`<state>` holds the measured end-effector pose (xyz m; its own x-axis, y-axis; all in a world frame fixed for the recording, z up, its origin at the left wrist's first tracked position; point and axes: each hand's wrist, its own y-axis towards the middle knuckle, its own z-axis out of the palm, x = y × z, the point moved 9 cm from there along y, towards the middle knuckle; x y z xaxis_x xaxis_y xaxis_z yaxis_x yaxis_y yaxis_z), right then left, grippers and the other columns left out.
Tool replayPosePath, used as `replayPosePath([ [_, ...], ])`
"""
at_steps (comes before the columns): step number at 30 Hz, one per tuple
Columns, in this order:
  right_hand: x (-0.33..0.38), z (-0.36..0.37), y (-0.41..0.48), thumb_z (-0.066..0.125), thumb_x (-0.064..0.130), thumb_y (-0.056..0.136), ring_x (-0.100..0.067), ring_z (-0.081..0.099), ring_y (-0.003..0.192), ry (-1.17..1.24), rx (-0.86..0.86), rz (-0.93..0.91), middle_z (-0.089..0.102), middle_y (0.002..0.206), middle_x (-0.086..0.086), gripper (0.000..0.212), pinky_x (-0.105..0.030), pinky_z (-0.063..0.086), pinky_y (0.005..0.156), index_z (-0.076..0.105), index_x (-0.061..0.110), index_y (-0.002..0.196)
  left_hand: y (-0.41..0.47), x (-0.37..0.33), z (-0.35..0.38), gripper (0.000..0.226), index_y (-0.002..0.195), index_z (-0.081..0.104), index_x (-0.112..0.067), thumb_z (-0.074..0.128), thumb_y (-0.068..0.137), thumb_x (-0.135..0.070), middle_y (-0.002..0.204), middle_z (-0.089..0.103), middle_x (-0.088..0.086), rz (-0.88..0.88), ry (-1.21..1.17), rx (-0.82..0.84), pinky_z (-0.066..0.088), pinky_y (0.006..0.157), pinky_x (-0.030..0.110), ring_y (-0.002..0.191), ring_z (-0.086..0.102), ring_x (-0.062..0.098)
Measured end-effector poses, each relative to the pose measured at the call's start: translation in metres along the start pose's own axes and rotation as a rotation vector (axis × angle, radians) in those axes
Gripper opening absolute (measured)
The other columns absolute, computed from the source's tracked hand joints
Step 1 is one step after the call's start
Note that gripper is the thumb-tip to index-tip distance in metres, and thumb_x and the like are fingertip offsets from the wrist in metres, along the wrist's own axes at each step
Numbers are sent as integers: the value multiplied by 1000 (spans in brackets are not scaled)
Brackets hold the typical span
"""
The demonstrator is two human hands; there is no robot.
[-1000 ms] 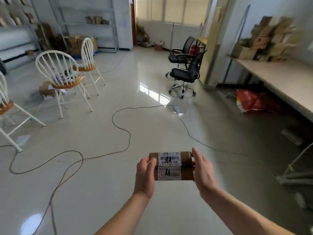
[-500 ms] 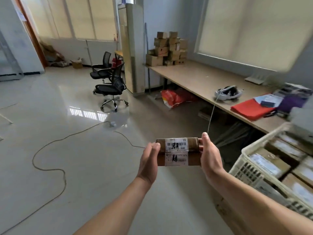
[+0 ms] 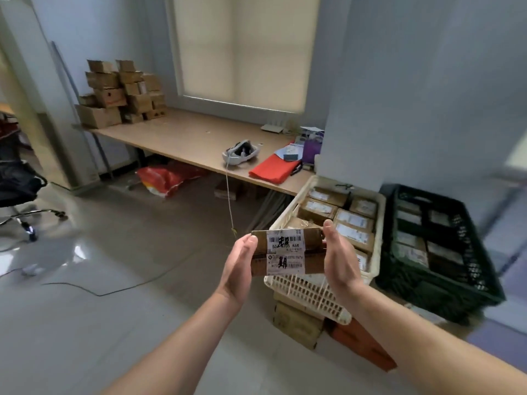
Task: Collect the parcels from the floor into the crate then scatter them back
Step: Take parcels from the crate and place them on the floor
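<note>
Shiny pale floor [image 3: 114, 252] with a thin cable [image 3: 114, 289] trailing over it, and a long wooden worktop [image 3: 176, 138] under the window blind [image 3: 242, 47]. Cardboard boxes [image 3: 119, 92] are stacked at the worktop's far left corner, with a white headset [image 3: 241, 152] near its front edge. The labelled parcel [image 3: 288, 252] is up in the air, sandwiched between left hand [image 3: 238, 269] and right hand [image 3: 339, 258], flat palms pressing on its ends, over the white crate [image 3: 308, 292]'s near left corner. A dark green crate [image 3: 445, 280] sits just beside it.

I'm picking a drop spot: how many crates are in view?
2. A white crate sits just beyond the parcel held in both hands; a dark crate stands to its right. Both contain boxes. None looks hidden.
</note>
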<state>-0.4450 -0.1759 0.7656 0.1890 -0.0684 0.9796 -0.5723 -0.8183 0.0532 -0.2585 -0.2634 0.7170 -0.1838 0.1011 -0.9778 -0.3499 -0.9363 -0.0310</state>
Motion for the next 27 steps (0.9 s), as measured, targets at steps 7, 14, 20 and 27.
replayPosePath([
  [7, -42, -116, 41, 35, 85, 92, -15, 59, 126, 47, -137, 69, 67, 134, 9, 81, -38, 43, 111, 66, 23, 136, 38, 26, 132, 69, 132, 61, -20, 53, 82, -67, 125, 70, 6, -55, 65, 148, 47, 107, 50, 122, 62, 27],
  [14, -88, -253, 110, 31, 94, 73, -20, 65, 116, 6, -256, 133, 74, 117, 4, 90, -51, 48, 108, 71, 27, 118, 81, 57, 289, 112, 153, 33, -21, 57, 65, -86, 148, 51, 7, -69, 96, 250, 36, 115, 56, 138, 46, 29],
  [20, -118, -354, 157, 35, 80, 89, -19, 71, 100, -13, -298, 205, 78, 99, 4, 68, -49, 54, 101, 76, 27, 102, 110, 82, 401, 74, 124, 55, -10, 51, 78, -68, 117, 69, 14, -134, 163, 336, 58, 82, 34, 104, 68, 24],
  [27, -174, -442, 207, 54, 91, 66, -24, 67, 117, -63, -354, 294, 73, 120, 5, 87, -53, 52, 104, 67, 30, 128, 147, 121, 501, 51, 117, 69, -26, 47, 92, -64, 117, 73, 0, -207, 250, 441, 46, 107, 45, 115, 64, 18],
])
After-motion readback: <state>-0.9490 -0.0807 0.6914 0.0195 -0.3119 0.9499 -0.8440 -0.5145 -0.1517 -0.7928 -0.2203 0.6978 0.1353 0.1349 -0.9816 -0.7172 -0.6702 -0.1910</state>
